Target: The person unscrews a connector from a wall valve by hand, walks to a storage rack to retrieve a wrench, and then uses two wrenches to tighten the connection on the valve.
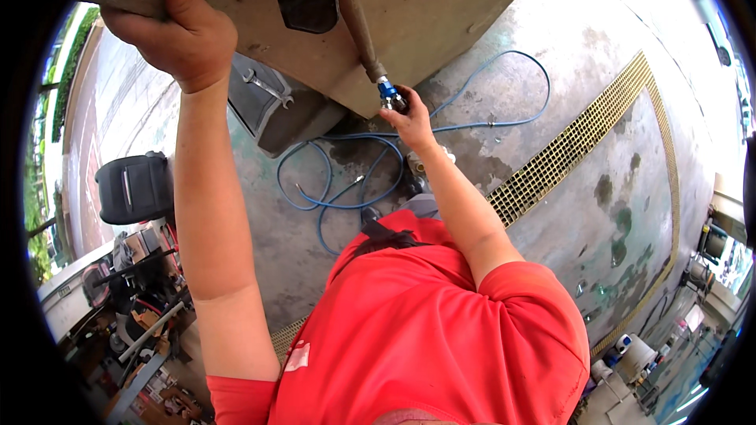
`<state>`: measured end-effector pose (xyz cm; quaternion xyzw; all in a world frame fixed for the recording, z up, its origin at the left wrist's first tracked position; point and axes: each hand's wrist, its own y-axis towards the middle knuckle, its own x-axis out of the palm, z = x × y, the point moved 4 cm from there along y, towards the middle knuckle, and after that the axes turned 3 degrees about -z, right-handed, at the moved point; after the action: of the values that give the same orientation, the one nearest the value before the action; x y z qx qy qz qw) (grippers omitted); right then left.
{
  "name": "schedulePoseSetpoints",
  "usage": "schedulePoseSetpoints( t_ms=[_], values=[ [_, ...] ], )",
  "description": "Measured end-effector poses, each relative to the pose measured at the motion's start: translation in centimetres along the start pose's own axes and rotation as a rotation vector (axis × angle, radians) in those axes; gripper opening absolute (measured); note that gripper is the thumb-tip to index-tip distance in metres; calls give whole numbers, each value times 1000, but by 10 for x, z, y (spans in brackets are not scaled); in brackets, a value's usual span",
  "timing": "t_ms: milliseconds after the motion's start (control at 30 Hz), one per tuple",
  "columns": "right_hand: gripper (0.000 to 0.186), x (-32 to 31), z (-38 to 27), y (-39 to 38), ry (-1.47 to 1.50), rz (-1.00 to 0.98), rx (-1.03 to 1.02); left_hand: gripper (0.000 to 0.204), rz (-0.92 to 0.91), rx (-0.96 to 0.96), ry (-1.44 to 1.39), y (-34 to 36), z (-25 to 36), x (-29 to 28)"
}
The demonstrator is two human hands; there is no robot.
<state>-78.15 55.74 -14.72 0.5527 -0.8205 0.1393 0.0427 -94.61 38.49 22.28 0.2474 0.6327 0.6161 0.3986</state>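
My left hand point(177, 35) grips the lower edge of a large brown panel point(429, 8), its thumb on the near face and the other fingers partly hidden. A brown pipe or hose point(350, 12) runs down along the panel and ends in a blue and silver fitting point(387, 90). My right hand point(411, 120) is closed round the lower, dark and metallic part of that fitting. Left of the pipe hangs a black plug-like block point(308, 5) on a dark cable. A wrench point(268, 88) lies on a grey, box-like surface point(299, 122) below the panel.
A thin blue hose point(339, 203) lies in loops on the wet, stained concrete floor around my feet. Yellowish floor grating point(571, 142) crosses to the right. On the left are a black padded item point(134, 187) and cluttered tools point(138, 323). More equipment point(634, 354) lines the lower right.
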Motion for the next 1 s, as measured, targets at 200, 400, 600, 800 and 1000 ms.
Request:
schedulePoseSetpoints(
  t_ms=[200, 400, 600, 800, 1000],
  values=[
    [74, 2, 0, 0, -111, 30, -123, 74, -23, 8, 1, 2, -1, -1],
    [83, 4, -12, -1, -403, 28, -258, 79, -57, 8, 5, 3, -2, -1],
    [68, 7, -8, -2, -217, 0, -101, 79, -52, 1, -16, 3, -1, -1],
    [45, 14, 9, -4, 602, -32, 137, 73, 9, 2, -50, 1, 2, 2],
    [44, 16, 10, -7, 691, -51, 148, 66, 43, 10, -64, -1, -1, 1]
  ],
)
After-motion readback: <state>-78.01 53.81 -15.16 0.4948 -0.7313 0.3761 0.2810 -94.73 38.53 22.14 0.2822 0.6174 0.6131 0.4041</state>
